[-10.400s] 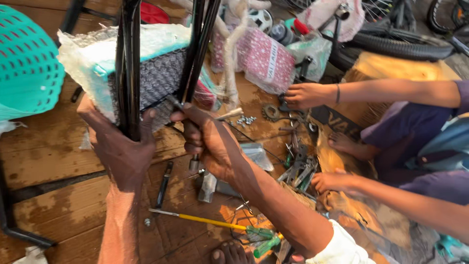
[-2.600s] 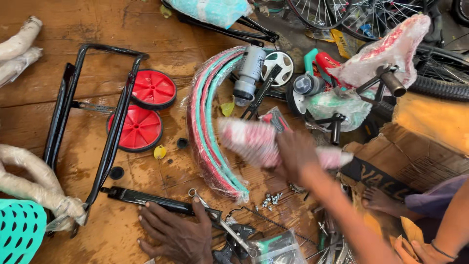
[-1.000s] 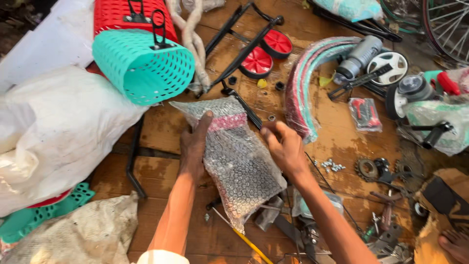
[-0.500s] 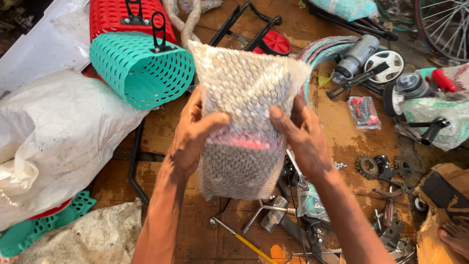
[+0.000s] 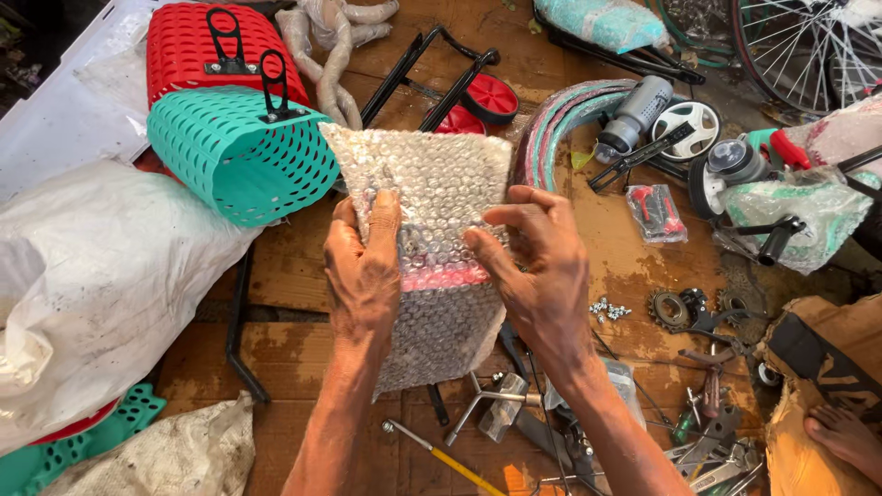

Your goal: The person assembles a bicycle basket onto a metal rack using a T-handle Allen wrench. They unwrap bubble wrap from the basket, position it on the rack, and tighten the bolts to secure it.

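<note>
— How far along is the work with that clear bubble-wrap packet (image 5: 432, 248)?

— Judging by how it looks, it is only beginning: the wrap is lying closed all round whatever is inside, with a pink-red band showing through near the middle, and nothing is pulled out yet. The left hand (image 5: 366, 266) is gripping the packet's left edge, its fingers (image 5: 381, 216) clamped flat on the wrap, and the right hand (image 5: 537, 266) is pinching the right edge, its fingers likewise closed on the plastic. The packet is hanging upright between them, above the wooden floor (image 5: 634, 266).

— And the other packages around it?

— Up at the left a teal perforated plastic basket (image 5: 241, 165) is lying just beside a red perforated plastic basket (image 5: 207, 55), each with a black bracket. At the left edge a big white plastic sack (image 5: 101, 276) is bulging. To the right of the packet a small clear pouch holding red-handled tools (image 5: 654, 211) is lying flat, and further right a wheel part wrapped in clear plastic (image 5: 808, 216) is sitting near the spoked bicycle wheel (image 5: 799, 46). At the top a teal bundle in bubble wrap (image 5: 602, 20) is resting. I am seeing no readable labels on any of them — just plain wrapping
</note>
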Available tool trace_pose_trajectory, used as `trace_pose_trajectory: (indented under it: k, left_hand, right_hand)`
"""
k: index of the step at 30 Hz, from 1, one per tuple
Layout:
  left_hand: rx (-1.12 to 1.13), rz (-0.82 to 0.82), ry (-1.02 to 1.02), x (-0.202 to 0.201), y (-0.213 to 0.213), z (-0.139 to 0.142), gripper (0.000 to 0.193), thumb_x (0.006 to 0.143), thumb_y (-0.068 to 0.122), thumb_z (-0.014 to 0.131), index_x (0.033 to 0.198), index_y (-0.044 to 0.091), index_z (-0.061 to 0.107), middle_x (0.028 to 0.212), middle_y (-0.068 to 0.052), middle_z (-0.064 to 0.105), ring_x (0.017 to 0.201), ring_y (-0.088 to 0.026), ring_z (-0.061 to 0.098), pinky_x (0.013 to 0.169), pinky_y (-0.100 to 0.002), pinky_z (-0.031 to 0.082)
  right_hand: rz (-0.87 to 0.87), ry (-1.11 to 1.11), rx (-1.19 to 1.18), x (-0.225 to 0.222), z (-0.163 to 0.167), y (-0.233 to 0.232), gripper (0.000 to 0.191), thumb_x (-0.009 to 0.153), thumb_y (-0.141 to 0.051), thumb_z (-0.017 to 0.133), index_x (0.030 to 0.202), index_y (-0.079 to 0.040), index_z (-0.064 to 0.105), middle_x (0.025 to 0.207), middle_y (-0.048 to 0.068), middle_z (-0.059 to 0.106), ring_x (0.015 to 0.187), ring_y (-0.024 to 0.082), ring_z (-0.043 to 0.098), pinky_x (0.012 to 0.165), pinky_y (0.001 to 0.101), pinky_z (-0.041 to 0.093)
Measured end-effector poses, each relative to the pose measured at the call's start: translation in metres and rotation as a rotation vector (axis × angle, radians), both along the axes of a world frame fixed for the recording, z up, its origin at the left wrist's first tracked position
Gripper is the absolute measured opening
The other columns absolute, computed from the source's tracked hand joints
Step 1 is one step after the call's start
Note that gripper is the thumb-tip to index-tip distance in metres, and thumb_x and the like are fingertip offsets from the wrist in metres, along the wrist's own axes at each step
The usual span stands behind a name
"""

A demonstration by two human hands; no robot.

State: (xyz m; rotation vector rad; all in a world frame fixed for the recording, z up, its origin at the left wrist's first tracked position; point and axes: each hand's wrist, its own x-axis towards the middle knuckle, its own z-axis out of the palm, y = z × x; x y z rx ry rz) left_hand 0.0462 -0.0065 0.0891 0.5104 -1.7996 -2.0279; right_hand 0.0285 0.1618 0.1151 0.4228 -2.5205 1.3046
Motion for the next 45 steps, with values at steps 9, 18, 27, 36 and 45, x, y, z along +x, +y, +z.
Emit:
trace_pose_trajectory:
  k: [9,18,27,36,45]
  left_hand:
    - [0.01,-0.121,0.051,0.008,-0.001,0.0,0.059,0.077,0.028,0.085,0.12,-0.002,0.059,0.104,-0.013,0.075,0.088,-0.018,0.073,0.076,-0.031,0.062]
    - [0.18,-0.208,0.113,0.013,-0.011,0.0,0.047,0.079,0.015,0.082,0.119,-0.002,0.063,0.105,-0.014,0.076,0.088,-0.017,0.076,0.077,-0.03,0.065]
    - [0.103,-0.13,-0.013,0.008,-0.014,-0.008,0.046,0.079,0.019,0.079,0.117,-0.002,0.064,0.101,-0.011,0.077,0.082,-0.016,0.074,0.073,-0.03,0.061]
    - [0.093,-0.101,-0.057,0.007,-0.007,-0.012,0.044,0.077,0.02,0.08,0.114,0.0,0.065,0.099,-0.009,0.076,0.082,-0.014,0.072,0.072,-0.03,0.06]
    - [0.112,-0.099,-0.06,0.005,-0.009,-0.009,0.043,0.079,0.022,0.079,0.113,0.0,0.066,0.097,-0.009,0.076,0.079,-0.015,0.071,0.069,-0.03,0.059]
  right_hand:
    - [0.099,-0.054,-0.041,-0.014,-0.005,0.005,0.018,0.088,-0.015,0.078,0.097,0.001,0.078,0.116,0.008,0.069,0.088,0.012,0.071,0.075,0.0254,0.06]
    - [0.047,-0.065,-0.195,-0.017,-0.026,-0.007,0.009,0.09,-0.007,0.072,0.088,0.001,0.074,0.106,0.009,0.074,0.085,0.012,0.072,0.073,0.0262,0.062]
    - [0.257,-0.025,-0.1,-0.043,-0.014,-0.01,0.006,0.096,-0.009,0.069,0.098,-0.004,0.067,0.105,0.008,0.067,0.09,0.015,0.073,0.078,0.0293,0.065]
    - [0.151,0.024,0.418,-0.028,-0.002,-0.011,0.018,0.097,-0.022,0.075,0.09,-0.005,0.071,0.085,0.009,0.068,0.063,0.019,0.064,0.057,0.038,0.053]
    - [0.349,0.063,0.301,-0.032,0.007,-0.012,0.017,0.095,-0.012,0.069,0.108,-0.002,0.065,0.103,0.013,0.065,0.084,0.024,0.069,0.071,0.038,0.055]
